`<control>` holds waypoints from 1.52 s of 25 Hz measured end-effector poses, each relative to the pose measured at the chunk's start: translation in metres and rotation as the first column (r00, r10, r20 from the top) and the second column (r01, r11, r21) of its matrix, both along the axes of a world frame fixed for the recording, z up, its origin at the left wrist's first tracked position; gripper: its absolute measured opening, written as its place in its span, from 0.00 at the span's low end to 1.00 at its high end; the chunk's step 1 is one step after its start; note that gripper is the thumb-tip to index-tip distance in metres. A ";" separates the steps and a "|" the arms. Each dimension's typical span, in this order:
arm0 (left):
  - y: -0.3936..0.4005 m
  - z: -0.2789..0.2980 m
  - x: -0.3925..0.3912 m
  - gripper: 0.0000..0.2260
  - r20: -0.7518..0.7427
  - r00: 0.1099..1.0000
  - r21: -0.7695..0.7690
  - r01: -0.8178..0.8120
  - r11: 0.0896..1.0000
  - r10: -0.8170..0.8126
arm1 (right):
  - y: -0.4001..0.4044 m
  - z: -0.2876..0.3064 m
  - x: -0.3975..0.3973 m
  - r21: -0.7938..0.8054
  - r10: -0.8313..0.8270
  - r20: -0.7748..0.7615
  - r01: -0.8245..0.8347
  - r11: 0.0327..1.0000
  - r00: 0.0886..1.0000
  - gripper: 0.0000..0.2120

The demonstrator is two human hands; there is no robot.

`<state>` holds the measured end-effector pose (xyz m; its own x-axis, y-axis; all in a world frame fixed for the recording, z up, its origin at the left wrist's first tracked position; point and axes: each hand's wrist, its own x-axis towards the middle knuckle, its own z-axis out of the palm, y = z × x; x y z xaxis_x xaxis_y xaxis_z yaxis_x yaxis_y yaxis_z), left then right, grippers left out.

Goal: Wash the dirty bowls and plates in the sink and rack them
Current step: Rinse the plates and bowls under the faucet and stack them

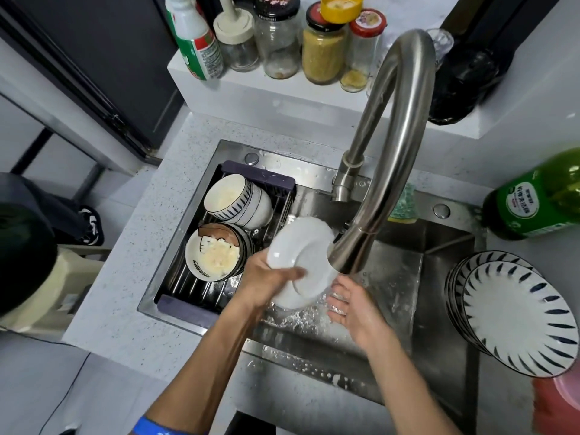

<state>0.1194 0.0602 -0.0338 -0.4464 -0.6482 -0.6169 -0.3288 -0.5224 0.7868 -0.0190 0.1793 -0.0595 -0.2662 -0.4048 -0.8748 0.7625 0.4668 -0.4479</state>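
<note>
Left hand (266, 277) grips a white plate (301, 259) tilted under the tap (392, 146); right hand (351, 304) lies open below it, fingers relaxed.

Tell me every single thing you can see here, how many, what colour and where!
white plate: one, white, tilted under the tap, held over the sink
tap: one, silver, arching over the sink
sink: one, steel, wet
rack: one, dark, across the sink's left side
bowls: at least two, white with blue marks, lying in the rack
striped plates: a stack, white with dark stripes, sink's right edge
sponge: one, green and yellow, behind the tap
green bottle: one, on the right
jars: several, glass, shelf behind the sink
spray bottle: one, white and green, shelf's left end
left hand: grips the white plate
right hand: open, in the water
</note>
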 end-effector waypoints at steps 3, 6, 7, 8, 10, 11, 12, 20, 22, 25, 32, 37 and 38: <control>0.016 -0.016 0.010 0.10 0.350 0.749 -0.432 0.662 0.612 -0.563 | 0.001 0.004 -0.022 -0.014 -0.004 0.126 0.006 1.000 0.992 0.20; 0.024 -0.031 0.016 0.18 0.595 0.619 -0.614 0.762 0.207 -0.513 | 0.003 0.001 -0.023 0.024 -0.091 0.106 0.089 0.996 0.990 0.13; 0.028 -0.032 0.017 0.24 0.512 0.726 -0.672 0.671 0.312 -0.459 | 0.004 -0.003 -0.021 -0.005 -0.108 0.084 0.109 0.994 0.991 0.16; 0.033 -0.026 0.017 0.30 0.401 0.830 -0.699 0.551 0.457 -0.387 | 0.005 -0.005 -0.020 -0.052 -0.135 0.062 0.138 0.989 0.989 0.18; 0.042 -0.010 0.018 0.40 0.147 0.974 -0.494 0.224 0.840 -0.173 | 0.005 -0.007 -0.016 -0.168 -0.181 0.024 0.182 0.969 0.983 0.20; 0.045 -0.003 0.015 0.40 0.023 0.999 -0.279 0.042 0.960 -0.037 | 0.005 -0.007 -0.016 -0.209 -0.222 0.027 0.223 0.952 0.975 0.21; 0.044 0.000 0.013 0.36 -0.046 0.994 -0.115 -0.105 0.988 0.101 | 0.004 -0.007 -0.014 -0.233 -0.260 0.039 0.261 0.937 0.965 0.21; -0.004 0.024 0.016 0.19 0.299 0.949 -0.869 0.227 0.439 0.101 | -0.026 -0.009 0.005 -0.202 -0.206 0.026 0.207 0.957 0.978 0.11; -0.027 0.036 0.013 0.16 0.199 0.964 -0.895 0.106 0.433 0.176 | -0.031 -0.003 0.005 -0.184 -0.146 -0.010 0.142 0.973 0.989 0.22; -0.082 0.052 -0.009 0.14 0.177 0.921 -0.707 -0.127 0.696 0.348 | -0.035 -0.001 0.007 -0.177 -0.111 0.025 0.114 0.978 0.993 0.29; -0.186 0.005 -0.099 0.16 0.126 0.901 -0.029 -0.415 0.909 0.415 | -0.028 -0.020 0.010 -0.086 -0.248 0.069 0.253 0.964 0.966 0.26; -0.167 -0.032 -0.113 0.08 0.183 0.920 0.084 -0.366 0.927 0.346 | -0.010 -0.034 0.001 0.035 -0.299 0.051 0.298 0.954 0.953 0.12; -0.160 -0.028 -0.114 0.07 0.176 0.937 0.143 -0.327 0.934 0.301 | -0.009 -0.031 -0.001 0.028 -0.303 0.042 0.302 0.953 0.952 0.12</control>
